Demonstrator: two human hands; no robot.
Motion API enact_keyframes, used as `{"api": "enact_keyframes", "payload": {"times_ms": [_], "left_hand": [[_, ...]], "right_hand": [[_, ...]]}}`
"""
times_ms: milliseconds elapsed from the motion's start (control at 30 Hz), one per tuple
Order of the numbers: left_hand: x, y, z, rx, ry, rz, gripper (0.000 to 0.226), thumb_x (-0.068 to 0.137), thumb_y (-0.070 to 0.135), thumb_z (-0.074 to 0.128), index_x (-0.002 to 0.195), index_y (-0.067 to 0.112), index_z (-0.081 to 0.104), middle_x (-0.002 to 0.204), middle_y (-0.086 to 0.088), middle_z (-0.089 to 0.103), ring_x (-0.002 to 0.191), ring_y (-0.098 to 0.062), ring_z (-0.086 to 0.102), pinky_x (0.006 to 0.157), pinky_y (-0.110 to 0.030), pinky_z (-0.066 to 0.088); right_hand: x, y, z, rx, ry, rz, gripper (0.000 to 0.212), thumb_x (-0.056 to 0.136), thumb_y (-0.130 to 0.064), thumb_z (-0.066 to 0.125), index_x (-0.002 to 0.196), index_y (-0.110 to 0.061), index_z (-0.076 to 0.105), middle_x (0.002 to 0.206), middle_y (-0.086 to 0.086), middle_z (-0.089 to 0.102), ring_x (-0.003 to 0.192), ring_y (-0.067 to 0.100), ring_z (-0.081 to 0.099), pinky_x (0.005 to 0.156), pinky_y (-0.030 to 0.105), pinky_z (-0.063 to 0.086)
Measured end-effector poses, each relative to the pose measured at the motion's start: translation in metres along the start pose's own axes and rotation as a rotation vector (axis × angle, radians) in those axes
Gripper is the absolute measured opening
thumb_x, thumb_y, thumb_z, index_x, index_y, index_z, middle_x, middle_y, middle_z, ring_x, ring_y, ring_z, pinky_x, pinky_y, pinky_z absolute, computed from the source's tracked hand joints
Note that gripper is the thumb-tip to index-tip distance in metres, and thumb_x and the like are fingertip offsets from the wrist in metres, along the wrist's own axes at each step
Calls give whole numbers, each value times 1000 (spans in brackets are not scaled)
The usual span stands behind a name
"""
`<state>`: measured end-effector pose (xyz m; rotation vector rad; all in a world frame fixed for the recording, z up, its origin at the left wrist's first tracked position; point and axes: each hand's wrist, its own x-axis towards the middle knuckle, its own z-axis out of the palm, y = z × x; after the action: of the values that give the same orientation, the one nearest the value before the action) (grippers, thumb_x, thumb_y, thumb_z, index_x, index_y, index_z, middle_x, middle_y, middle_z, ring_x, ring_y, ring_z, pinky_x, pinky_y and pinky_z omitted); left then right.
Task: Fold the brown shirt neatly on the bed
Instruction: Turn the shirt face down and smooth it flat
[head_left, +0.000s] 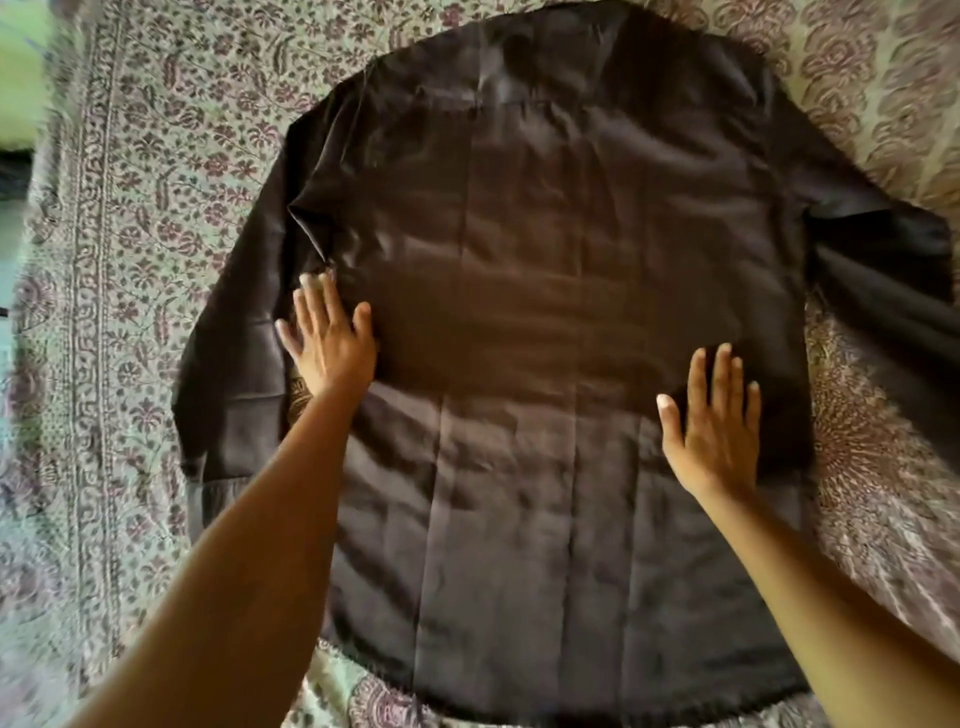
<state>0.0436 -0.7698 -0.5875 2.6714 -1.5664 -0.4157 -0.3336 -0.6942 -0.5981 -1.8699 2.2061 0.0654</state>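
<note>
**Brown shirt spread flat, both palms on it**

Brown shirt (545, 312) lies spread out on the bed (883, 519), over a floral-print bedspread (130, 218). It fills the centre of the frame, collar end toward the top, hem toward the bottom. Frame-left sleeve (234, 374) runs down beside the body. Frame-right sleeve (893, 280) angles off toward the right edge.

Left hand (327, 343), left of centre: palm down at the shirt's side edge. Grip apart, fingers straight, clamping nothing.

Right hand (711, 431), right of centre: palm flat on the body near its right edge. Grip likewise apart.
</note>
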Motion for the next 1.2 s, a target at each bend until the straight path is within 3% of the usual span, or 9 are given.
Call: {"api": "enact_keyframes", "payload": {"times_ms": [167, 233, 367, 433, 600, 833, 967, 1067, 1200], "left_hand": [[-102, 22, 27, 77, -161, 539, 59, 94, 51, 20, 149, 28, 16, 158, -4, 12, 145, -23, 12, 116, -46, 6], [-119, -5, 35, 96, -146, 436, 61, 92, 52, 19, 148, 27, 20, 157, -3, 17, 144, -23, 17, 115, -47, 9], [-123, -71, 27, 18, -26, -41, 63, 93, 48, 22, 149, 21, 15, 158, -4, 11, 145, -23, 12, 114, -53, 12], [-136, -76, 24, 15, -8, -46, 64, 94, 47, 22, 149, 16, 13, 158, -6, 10, 145, -22, 11, 115, -54, 11], [-217, -62, 44, 151, -172, 605, 59, 91, 47, 33, 145, 25, 28, 153, -9, 28, 139, -24, 24, 112, -46, 12], [-257, -140, 31, 112, -175, 16, 64, 91, 52, 19, 148, 24, 20, 157, -9, 16, 143, -28, 17, 116, -52, 9], [-258, -102, 12, 109, -187, 140, 59, 92, 43, 28, 147, 23, 22, 155, -11, 19, 143, -27, 17, 115, -46, 3], [-251, -34, 2, 18, -111, 276, 57, 82, 25, 48, 138, 14, 41, 138, -14, 48, 130, -31, 40, 111, -48, 22], [-242, 76, -19, -74, -22, 449, 51, 75, 16, 55, 125, 11, 54, 119, -13, 60, 114, -35, 52, 102, -45, 36]], "right_hand": [[-56, -23, 14, 16, -59, -43, 69, 93, -53, 12, 146, -9, 22, 153, 17, 19, 140, 34, 22, 112, 44, 7], [-81, -15, 22, 19, -56, 68, 69, 92, -51, 17, 146, -8, 20, 153, 19, 18, 140, 35, 21, 112, 50, 10], [-128, 10, 26, 38, -16, 354, 74, 91, -54, 17, 145, -3, 18, 151, 27, 16, 139, 41, 19, 109, 60, 15], [-147, 12, 28, 30, -26, 311, 74, 93, -53, 14, 145, -1, 19, 150, 28, 16, 138, 41, 20, 110, 57, 15], [-185, -2, 39, 17, -71, 106, 69, 93, -48, 18, 144, -1, 20, 152, 22, 18, 138, 35, 20, 111, 48, 12], [-242, 27, 33, -27, -153, 289, 75, 93, -54, 11, 144, -1, 23, 149, 28, 20, 136, 42, 24, 108, 58, 18], [-236, 32, 12, 39, -87, 276, 64, 92, -45, 27, 138, -3, 36, 146, 27, 30, 133, 40, 33, 108, 54, 26], [-195, 34, -16, 108, -10, 280, 59, 91, -42, 29, 135, -5, 40, 143, 23, 36, 129, 40, 38, 106, 52, 29], [-129, 64, -62, 132, 120, 229, 57, 88, -38, 33, 133, -4, 42, 136, 22, 45, 121, 39, 46, 100, 50, 36]]}}
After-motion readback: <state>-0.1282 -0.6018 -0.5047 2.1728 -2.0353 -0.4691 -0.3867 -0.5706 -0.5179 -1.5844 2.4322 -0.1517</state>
